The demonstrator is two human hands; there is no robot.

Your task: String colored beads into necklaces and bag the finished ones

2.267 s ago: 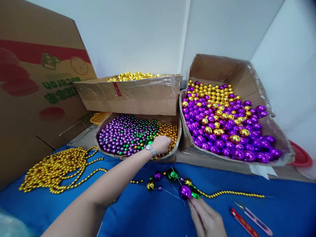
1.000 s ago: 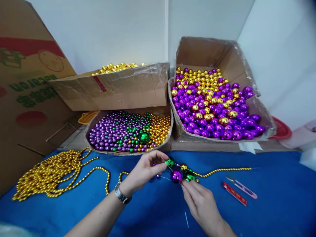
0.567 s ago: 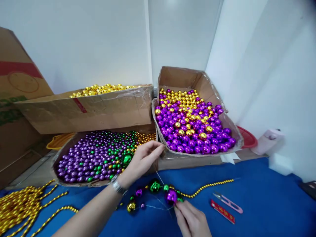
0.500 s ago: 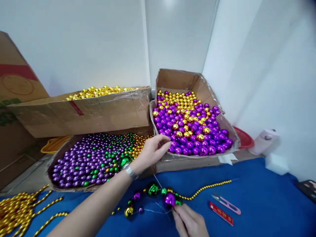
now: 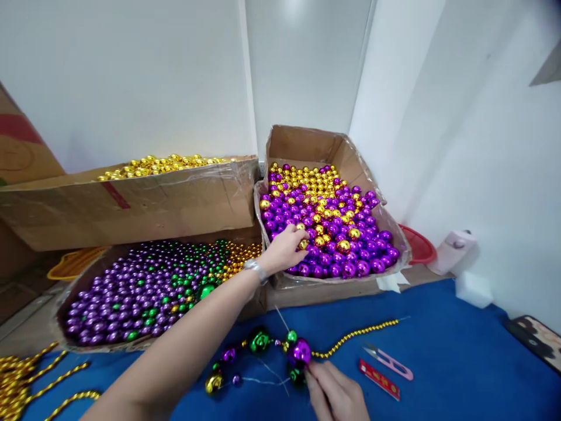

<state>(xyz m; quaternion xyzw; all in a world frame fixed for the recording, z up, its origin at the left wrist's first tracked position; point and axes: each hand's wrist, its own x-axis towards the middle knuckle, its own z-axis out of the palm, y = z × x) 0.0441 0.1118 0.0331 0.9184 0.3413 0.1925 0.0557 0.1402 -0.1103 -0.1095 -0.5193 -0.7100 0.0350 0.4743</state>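
Observation:
My left hand [image 5: 286,251] reaches into the cardboard box of large beads on the right, thumb and fingers closed around a gold bead [image 5: 303,243]. Low in the middle, my right hand [image 5: 337,390] is closed in a pinch on a beaded string, just under a big purple bead [image 5: 300,352]. A small green bead [image 5: 291,336] sits on a thin needle-like wire [image 5: 281,318] that points up from there. The string loops left over the cloth, with a big green bead [image 5: 259,340] and a gold bead [image 5: 214,383] on it. My right fingertips partly hide the string.
A lower box [image 5: 61,333] holds small purple, green and gold beads; another box [image 5: 184,202] of gold beads stands behind it. Pink thread snips [image 5: 392,363] and a red packet [image 5: 379,379] lie right on the blue cloth [image 5: 438,333]. Gold bead strands [image 5: 21,374] lie left.
My left hand has moved forward from the near edge of the right box into its beads and closed on a gold one. My right hand keeps its pinch; the view has shifted slightly right.

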